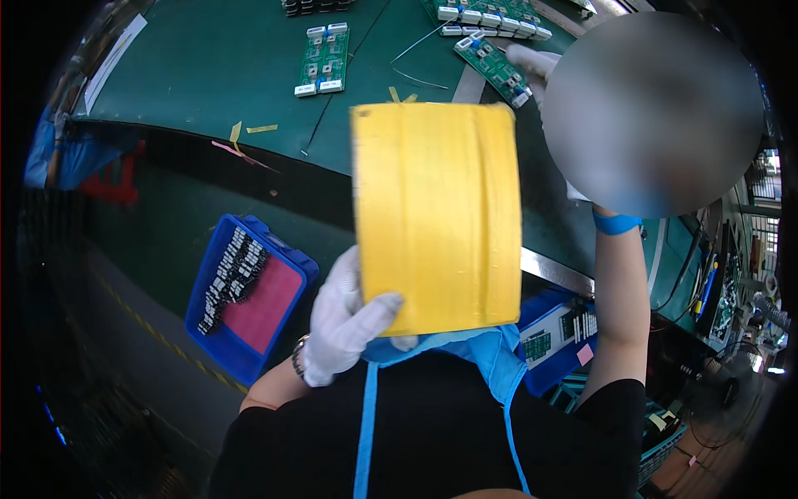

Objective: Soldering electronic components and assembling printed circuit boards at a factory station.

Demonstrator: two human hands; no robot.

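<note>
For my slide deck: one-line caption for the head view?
White-gloved left hand holds a yellow pad above a blue bin.

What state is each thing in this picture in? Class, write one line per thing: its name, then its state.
Yellow pad: held upright, lifted off the bench.
Left hand: gloved, grip shut on the pad's lower corner.
Right hand: gloved, raised over the bench, grip unclear.
Blue bin: open, holding small dark parts.
Circuit boards: lying flat on the green bench.

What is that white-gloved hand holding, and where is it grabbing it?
The left hand holds a yellow ridged panel by its lower left corner, thumb across the front. The right hand reaches toward a green circuit board.
</note>
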